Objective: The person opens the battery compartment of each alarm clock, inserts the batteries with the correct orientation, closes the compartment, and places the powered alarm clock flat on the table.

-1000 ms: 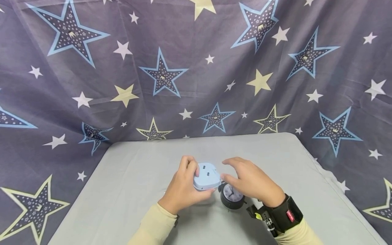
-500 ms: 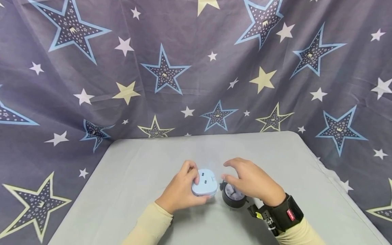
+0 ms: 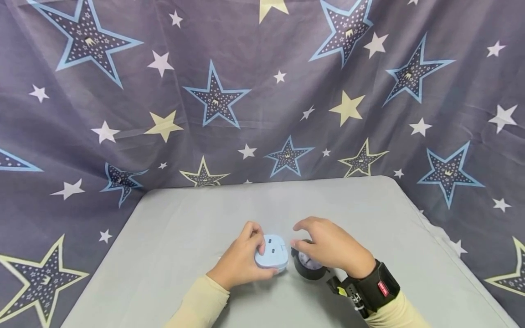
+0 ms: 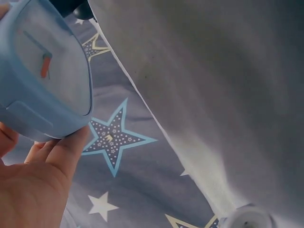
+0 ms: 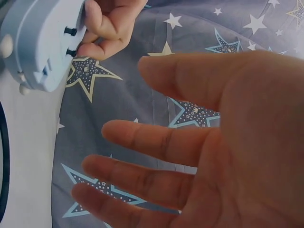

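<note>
My left hand [image 3: 239,258] grips a light-blue alarm clock [image 3: 273,255], thumb and fingers around its sides. The blue clock's back, with two black knobs, faces up in the head view. Its dial [image 4: 59,61], with a red hand, shows in the left wrist view. At the right stands a round black alarm clock [image 3: 308,272] with a pale dial, partly covered by my right hand [image 3: 334,246]. That right hand hovers over it with fingers spread and nothing between them, as the right wrist view shows. Whether it touches the black clock is unclear.
Both clocks are over a table with a light-grey cloth [image 3: 184,218]. A dark star-patterned curtain [image 3: 254,114] hangs behind and beside it. A black strap with a small device [image 3: 375,287] is on the right wrist. A round white object [image 4: 249,218] shows at the left wrist view's lower edge.
My left hand has brought the blue clock down and slightly left, nearer the table, away from my right hand. The right hand stays nearly in place over the black clock.
</note>
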`<action>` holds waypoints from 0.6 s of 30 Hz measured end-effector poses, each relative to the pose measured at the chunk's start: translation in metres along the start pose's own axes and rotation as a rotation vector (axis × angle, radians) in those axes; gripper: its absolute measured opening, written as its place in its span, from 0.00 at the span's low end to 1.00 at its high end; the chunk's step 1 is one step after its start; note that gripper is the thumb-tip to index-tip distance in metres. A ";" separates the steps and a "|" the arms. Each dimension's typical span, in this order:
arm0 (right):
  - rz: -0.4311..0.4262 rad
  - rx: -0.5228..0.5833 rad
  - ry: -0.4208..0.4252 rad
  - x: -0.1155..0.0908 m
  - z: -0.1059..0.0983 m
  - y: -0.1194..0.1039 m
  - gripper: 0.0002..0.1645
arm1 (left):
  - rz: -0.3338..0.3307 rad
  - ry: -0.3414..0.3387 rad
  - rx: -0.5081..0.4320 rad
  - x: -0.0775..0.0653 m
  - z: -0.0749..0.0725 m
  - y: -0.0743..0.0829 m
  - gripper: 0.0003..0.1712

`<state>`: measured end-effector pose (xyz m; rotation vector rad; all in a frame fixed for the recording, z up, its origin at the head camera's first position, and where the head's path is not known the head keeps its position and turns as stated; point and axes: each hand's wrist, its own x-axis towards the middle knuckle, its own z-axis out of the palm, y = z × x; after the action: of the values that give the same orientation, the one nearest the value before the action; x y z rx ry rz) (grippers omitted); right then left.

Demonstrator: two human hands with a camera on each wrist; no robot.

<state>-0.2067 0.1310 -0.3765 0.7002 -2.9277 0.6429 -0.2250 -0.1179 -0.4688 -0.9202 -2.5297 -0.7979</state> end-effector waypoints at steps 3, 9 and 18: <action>-0.012 0.002 -0.011 0.000 0.001 -0.001 0.24 | -0.005 -0.023 -0.008 0.000 0.000 0.000 0.33; -0.028 -0.003 -0.015 0.001 0.004 0.000 0.24 | -0.025 -0.083 -0.015 0.000 0.000 0.000 0.32; -0.047 0.007 -0.029 0.002 0.006 -0.001 0.24 | -0.068 -0.159 0.009 0.000 0.001 -0.002 0.29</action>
<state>-0.2078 0.1274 -0.3816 0.7825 -2.9265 0.6449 -0.2261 -0.1185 -0.4703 -0.9335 -2.7118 -0.7599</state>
